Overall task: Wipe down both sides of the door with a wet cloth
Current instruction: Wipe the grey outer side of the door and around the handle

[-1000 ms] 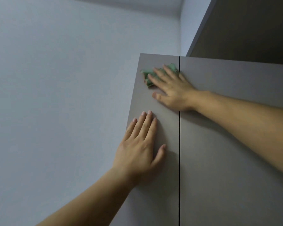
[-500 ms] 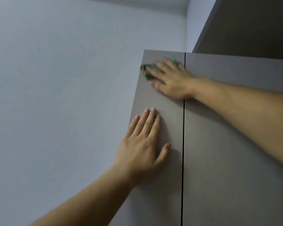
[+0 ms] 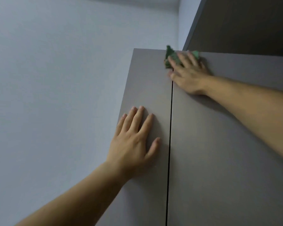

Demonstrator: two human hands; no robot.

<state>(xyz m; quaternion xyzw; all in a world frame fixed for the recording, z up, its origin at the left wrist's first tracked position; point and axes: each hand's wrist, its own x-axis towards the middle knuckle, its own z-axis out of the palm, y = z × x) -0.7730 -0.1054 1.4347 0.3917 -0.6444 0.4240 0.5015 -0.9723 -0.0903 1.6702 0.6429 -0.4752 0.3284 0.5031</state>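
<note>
Two grey-brown door panels fill the right of the view, a narrow left door (image 3: 147, 88) and a wider right door (image 3: 219, 160), split by a thin dark vertical gap. My right hand (image 3: 188, 74) presses a crumpled green cloth (image 3: 171, 57) flat against the top of the doors, right over the gap, with straight fingers. Part of the cloth sticks up past the top edge. My left hand (image 3: 134, 139) lies flat on the left door lower down, fingers spread.
A plain pale wall (image 3: 56, 79) runs along the left of the doors. A dark panel (image 3: 243, 22) rises above the right door at the top right.
My right hand has slid the cloth to the right along the top edge, from the left door's corner to the gap. The left hand stays flat on the door.
</note>
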